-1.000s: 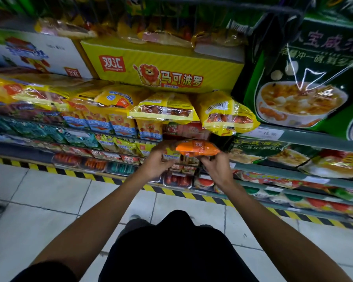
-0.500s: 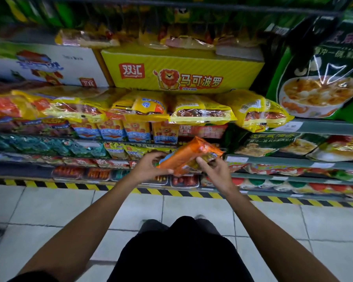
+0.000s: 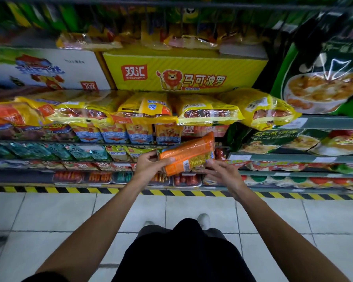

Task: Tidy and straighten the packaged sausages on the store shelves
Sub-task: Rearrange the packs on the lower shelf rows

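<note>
In front of the lower shelves, held in the air: orange sausage pack [image 3: 189,153], long axis tilted, near end low at left, far end raised up and right toward the yellow sausage bags [image 3: 210,112]. Barcode face turned toward camera. Left hand [image 3: 149,165] gripping the lower left end, thumb on top across the orange film, fingers curled beneath. Right hand [image 3: 222,171] under the lower right edge, fingers loosely spread, tips touching the pack; firm grip or mere support impossible to tell. Both forearms stretched forward, converging on the pack. Above, yellow lion carton [image 3: 183,75]. Below, striped floor tape [image 3: 73,189].
</note>
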